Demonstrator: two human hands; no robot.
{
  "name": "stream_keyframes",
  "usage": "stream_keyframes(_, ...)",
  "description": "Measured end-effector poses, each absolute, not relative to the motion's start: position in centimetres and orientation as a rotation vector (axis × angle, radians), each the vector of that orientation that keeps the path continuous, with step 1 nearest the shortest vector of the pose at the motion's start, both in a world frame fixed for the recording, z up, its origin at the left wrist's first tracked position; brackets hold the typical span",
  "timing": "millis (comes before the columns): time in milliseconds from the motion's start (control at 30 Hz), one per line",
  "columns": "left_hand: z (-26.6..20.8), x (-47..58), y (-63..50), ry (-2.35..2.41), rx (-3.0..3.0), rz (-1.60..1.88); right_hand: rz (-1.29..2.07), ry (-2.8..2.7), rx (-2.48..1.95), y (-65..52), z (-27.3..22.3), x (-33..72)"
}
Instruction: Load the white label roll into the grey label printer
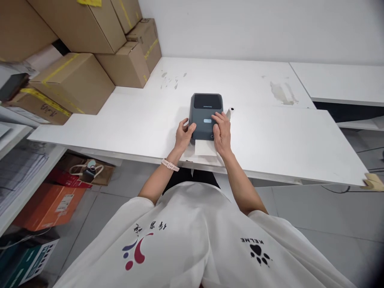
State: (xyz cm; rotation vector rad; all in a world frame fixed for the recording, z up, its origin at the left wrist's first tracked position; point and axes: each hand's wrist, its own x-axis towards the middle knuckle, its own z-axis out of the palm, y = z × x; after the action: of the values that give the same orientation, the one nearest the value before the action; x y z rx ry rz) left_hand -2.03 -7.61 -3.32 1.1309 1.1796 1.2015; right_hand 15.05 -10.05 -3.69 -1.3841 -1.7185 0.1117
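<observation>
A dark grey label printer (201,130) sits on the white table in front of me, with a dark panel across its far part and a small lit screen near its middle. From its near edge a white strip of label paper (205,148) sticks out towards me. My left hand (183,135) is closed on the printer's left side, thumb on the top near corner and fingers along the side. My right hand (222,132) lies over the right edge with its fingers stretched on the top. Its thumb is by a round button (213,136) at the near right corner.
Just right of the printer, partly behind my hand, is a small white roll-like object (232,109) with a dark end. Cardboard boxes (75,80) are stacked at the left. The table's near edge (270,178) runs before my body. An orange box (49,206) stands low at the left.
</observation>
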Motion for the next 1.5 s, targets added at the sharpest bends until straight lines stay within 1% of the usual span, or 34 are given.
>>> stream_keyframes(100,-3.7,-2.3,-9.3,1.241,1.103,1.241,0.126,-1.679,-1.271,-9.8,-4.1,15.2)
stream_keyframes(167,-4.4,-2.1,-11.4,1.4,1.08,1.331,0.155,-1.638,-1.212,-9.6,-4.4,15.2)
stream_keyframes(233,-5.2,-1.7,-13.6,1.551,1.047,1.332,0.176,-1.614,-1.191,-9.5,-4.6,15.2)
stream_keyframes(333,-5.5,-1.0,-15.4,1.352,1.013,1.138,0.167,-1.63,-1.181,-9.5,-4.7,15.4)
stream_keyframes(433,-4.5,-0.7,-15.2,1.126,0.934,0.99,0.125,-1.689,-1.204,-9.6,-4.5,15.5)
stream_keyframes(567,-3.3,-0.8,-14.8,1.108,1.004,1.012,0.033,-1.775,-1.345,-10.2,-3.7,15.4)
stream_keyframes(733,-4.0,-0.7,-16.0,1.175,1.079,1.034,-0.081,-1.791,-1.462,-10.5,-2.8,14.9)
stream_keyframes(833,-4.4,-1.2,-16.2,1.235,1.136,1.073,-0.038,-1.767,-1.469,-10.4,-2.7,14.8)
stream_keyframes(967,-4.3,-2.5,-15.0,1.435,1.168,1.322,0.074,-1.766,-1.461,-10.7,-2.9,15.0)
stream_keyframes(1033,-4.2,-3.0,-13.9,1.455,1.215,1.363,0.109,-1.746,-1.463,-11.0,-3.3,15.0)
stream_keyframes(1267,-4.2,-2.6,-11.8,1.284,1.306,1.182,0.245,-1.575,-1.471,-12.4,-5.2,15.0)
stream_keyframes(1367,-4.3,-2.3,-12.2,1.251,1.309,1.169,0.313,-1.515,-1.477,-13.0,-5.5,15.0)
stream_keyframes(1500,-4.5,-2.4,-12.4,1.242,1.32,1.18,0.314,-1.501,-1.481,-13.3,-5.5,15.0)
